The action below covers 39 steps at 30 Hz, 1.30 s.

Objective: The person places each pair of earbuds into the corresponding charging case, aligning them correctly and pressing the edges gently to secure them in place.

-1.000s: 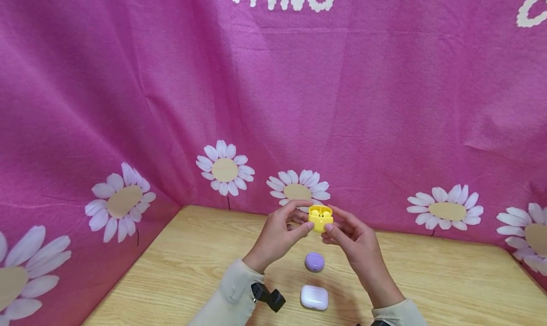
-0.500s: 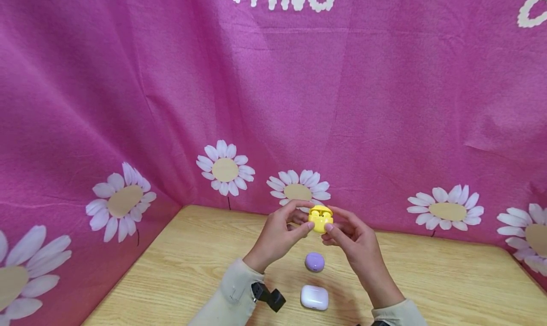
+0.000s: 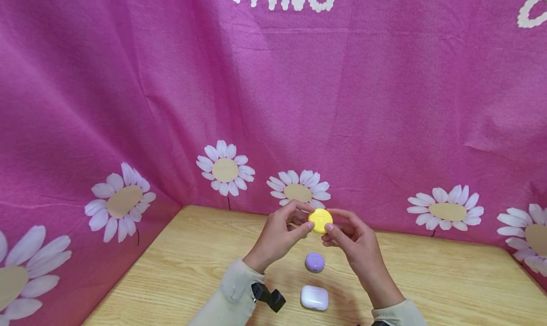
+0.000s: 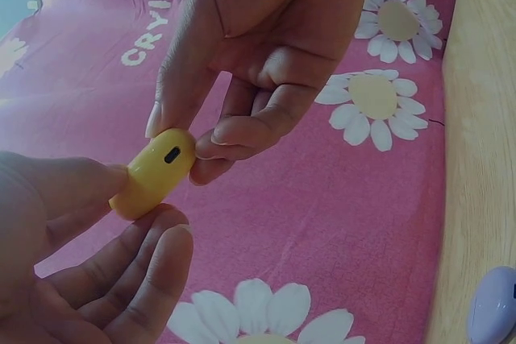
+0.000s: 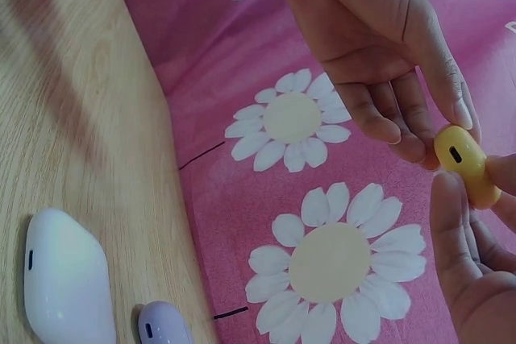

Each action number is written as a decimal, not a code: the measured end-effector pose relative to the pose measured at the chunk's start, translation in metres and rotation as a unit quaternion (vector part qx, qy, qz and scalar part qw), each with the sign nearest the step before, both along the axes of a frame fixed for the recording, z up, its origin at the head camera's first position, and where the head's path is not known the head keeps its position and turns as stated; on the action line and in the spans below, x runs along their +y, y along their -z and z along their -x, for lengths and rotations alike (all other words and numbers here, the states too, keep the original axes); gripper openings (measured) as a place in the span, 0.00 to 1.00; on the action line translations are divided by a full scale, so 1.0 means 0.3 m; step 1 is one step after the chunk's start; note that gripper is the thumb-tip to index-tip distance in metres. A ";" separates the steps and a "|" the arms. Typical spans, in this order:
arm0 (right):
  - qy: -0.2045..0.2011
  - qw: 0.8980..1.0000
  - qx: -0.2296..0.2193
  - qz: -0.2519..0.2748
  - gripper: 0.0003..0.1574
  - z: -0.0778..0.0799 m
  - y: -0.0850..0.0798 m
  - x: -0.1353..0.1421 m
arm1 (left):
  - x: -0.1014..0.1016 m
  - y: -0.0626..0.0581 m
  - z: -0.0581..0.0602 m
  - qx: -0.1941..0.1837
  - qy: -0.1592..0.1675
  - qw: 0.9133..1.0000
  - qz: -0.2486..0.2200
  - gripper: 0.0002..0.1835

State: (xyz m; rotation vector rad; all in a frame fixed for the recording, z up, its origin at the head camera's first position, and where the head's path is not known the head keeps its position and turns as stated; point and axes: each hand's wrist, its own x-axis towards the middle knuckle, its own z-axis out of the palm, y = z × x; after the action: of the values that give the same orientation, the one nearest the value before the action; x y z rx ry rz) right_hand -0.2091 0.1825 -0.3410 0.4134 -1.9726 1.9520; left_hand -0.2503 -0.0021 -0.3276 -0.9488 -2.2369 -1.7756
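Observation:
A glossy yellow earbud case (image 3: 320, 220), its lid down, is held above the table between both hands. My left hand (image 3: 283, 227) pinches its left side between thumb and fingers. On the opposite side, my right hand (image 3: 354, 236) pinches it the same way. The left wrist view shows the dark port on the underside of the yellow case (image 4: 153, 175). Below the hands, a purple earbud case (image 3: 314, 262) lies on the table, with a white earbud case (image 3: 314, 297) nearer to me. Both of these cases have their lids down.
The light wooden table (image 3: 179, 255) runs back to a pink cloth backdrop (image 3: 376, 103) printed with white daisies and lettering. A black strap device (image 3: 268, 296) sits on my left wrist.
The yellow earbud case stood open with earbuds showing inside; its lid has swung down and now covers them. Both hands stay in nearly the same place.

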 end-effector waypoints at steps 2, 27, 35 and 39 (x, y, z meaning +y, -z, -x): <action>0.001 1.000 0.001 0.000 0.23 0.001 0.001 0.001 | 0.001 0.001 0.002 -0.001 0.002 1.000 -0.002 0.17; 0.024 0.998 -0.053 -0.037 0.22 0.089 0.101 0.023 | 0.029 0.112 0.105 -0.082 -0.011 0.996 0.023 0.15; 0.040 0.993 -0.078 -0.074 0.22 0.167 0.149 0.035 | 0.056 0.178 0.194 -0.158 -0.016 0.987 0.037 0.11; 0.047 0.990 -0.107 -0.080 0.21 0.206 0.179 0.046 | 0.079 0.213 0.233 -0.179 -0.026 0.983 0.034 0.10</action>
State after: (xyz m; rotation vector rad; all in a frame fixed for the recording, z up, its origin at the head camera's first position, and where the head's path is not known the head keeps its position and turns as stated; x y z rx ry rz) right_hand -0.2710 0.1962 -0.3948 0.1511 -2.2489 1.8536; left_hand -0.3203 0.0217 -0.3914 -0.6124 -2.5184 -1.9914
